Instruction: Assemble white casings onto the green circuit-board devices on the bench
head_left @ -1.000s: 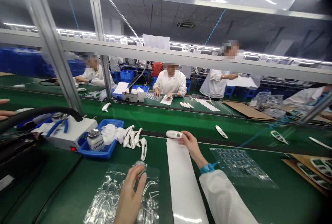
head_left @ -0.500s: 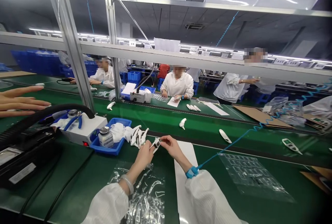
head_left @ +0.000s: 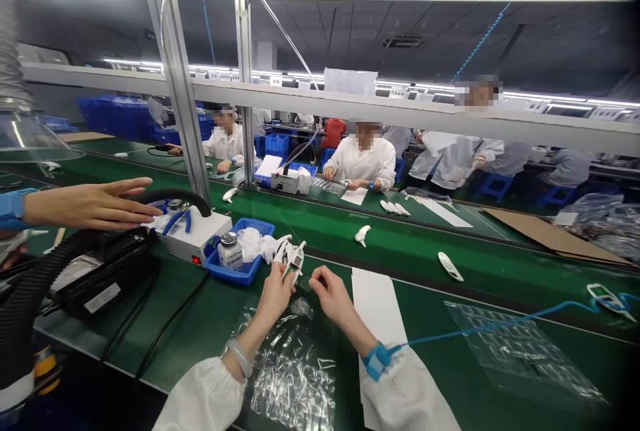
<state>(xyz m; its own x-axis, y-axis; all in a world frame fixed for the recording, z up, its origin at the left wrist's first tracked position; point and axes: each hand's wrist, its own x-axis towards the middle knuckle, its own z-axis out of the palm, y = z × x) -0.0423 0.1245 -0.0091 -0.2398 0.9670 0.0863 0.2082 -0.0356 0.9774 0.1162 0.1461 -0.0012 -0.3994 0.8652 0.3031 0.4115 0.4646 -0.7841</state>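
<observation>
My left hand (head_left: 277, 290) grips a white plastic housing (head_left: 297, 260) with a small screen and a strip of green circuit board showing. Just to the right, my right hand (head_left: 327, 286) is apart from the housing, thumb and fingertips pinched together. A faint see-through bit seems to be at those fingertips, too small to name. Behind the housing, several curved white plastic parts (head_left: 281, 248) lie beside a blue tray (head_left: 243, 278) holding a metal-capped bottle (head_left: 231, 252) and white cloths. Below my hands lies a clear plastic sheet (head_left: 295, 378) with pockets.
A co-worker's hand (head_left: 90, 204) reaches in from the left over a black hose (head_left: 30, 291) and a white box (head_left: 193, 238) with pliers. White paper (head_left: 377, 304) and another clear pocket sheet (head_left: 525, 344) lie to the right. White parts (head_left: 450, 266) sit on the green belt.
My right hand has come away from the housing to the right; my left hand still holds it. The co-worker's hand reaches further in from the left. The whole view has shifted.
</observation>
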